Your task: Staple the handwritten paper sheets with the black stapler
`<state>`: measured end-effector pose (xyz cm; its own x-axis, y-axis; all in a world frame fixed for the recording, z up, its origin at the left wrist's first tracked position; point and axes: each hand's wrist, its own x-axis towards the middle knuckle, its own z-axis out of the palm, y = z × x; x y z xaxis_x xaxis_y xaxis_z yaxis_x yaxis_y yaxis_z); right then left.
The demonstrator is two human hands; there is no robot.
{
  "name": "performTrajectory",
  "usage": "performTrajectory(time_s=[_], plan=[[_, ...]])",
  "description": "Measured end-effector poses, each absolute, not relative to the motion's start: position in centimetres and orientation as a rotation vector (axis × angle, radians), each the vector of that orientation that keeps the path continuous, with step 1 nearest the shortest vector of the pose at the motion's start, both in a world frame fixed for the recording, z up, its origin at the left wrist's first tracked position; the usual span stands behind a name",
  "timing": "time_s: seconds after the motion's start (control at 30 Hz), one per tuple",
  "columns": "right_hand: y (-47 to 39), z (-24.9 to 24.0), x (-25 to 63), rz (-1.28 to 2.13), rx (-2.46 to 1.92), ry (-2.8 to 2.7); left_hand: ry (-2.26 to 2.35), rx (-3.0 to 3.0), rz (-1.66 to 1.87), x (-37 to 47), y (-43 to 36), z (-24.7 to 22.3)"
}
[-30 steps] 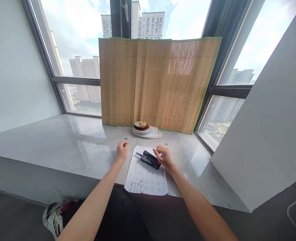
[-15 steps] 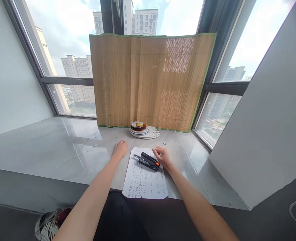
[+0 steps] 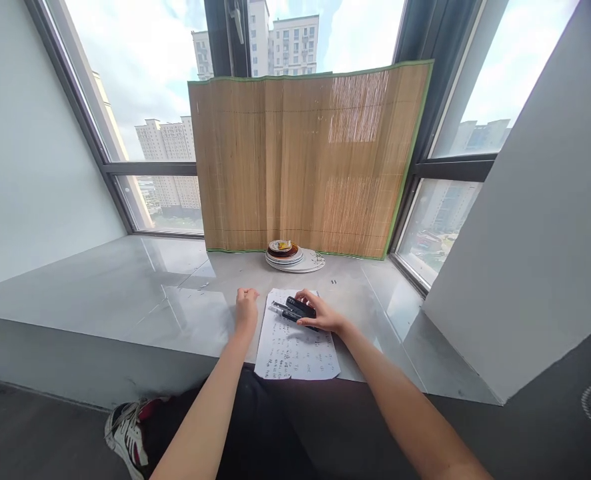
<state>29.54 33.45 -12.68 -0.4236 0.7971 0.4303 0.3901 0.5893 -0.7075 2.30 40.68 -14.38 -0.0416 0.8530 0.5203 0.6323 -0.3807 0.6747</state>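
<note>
Handwritten sheets of white paper [image 3: 298, 357] lie on the grey ledge in front of me. On their upper part rest a black stapler [image 3: 295, 304] and a black pen [image 3: 284, 311], side by side. My right hand [image 3: 319, 312] is over the stapler's right end, thumb on the near side and fingers on the far side, closed round it. The stapler's orange part is hidden beneath the palm. Just left of the paper, my left hand [image 3: 247, 307] rests on the ledge with its fingers curled in; nothing shows in it.
A stack of plates [image 3: 284, 257] stands beyond the paper, with an oval plate [image 3: 313, 261] under it. Behind it a bamboo mat [image 3: 300, 167] leans against the window. Small dark bits [image 3: 333, 282] lie right of the plates.
My right hand has moved left from the paper's edge onto the stapler and closed round it. The fingers of my left hand have curled in. The whole view has shifted slightly.
</note>
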Motion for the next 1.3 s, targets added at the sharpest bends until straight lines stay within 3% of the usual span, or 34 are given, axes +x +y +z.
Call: performTrajectory(time_s=[0.2,0.9,1.1,1.3], plan=[[33.8,-13.1,29.5,0.746,-0.941,-2.018,1.365,1.630,1.607,5.4,37.7,-12.8],[33.9,-13.2,29.7,0.703,-0.948,-2.009,1.368,2.396,1.082,3.6,38.1,-13.1],[33.9,-13.1,29.7,0.714,-0.945,-2.008,1.366,2.438,0.880,3.8,37.3,-12.5],[33.8,-13.0,29.6,0.725,-0.950,-1.998,1.347,2.369,0.904,3.8,37.6,-12.5]])
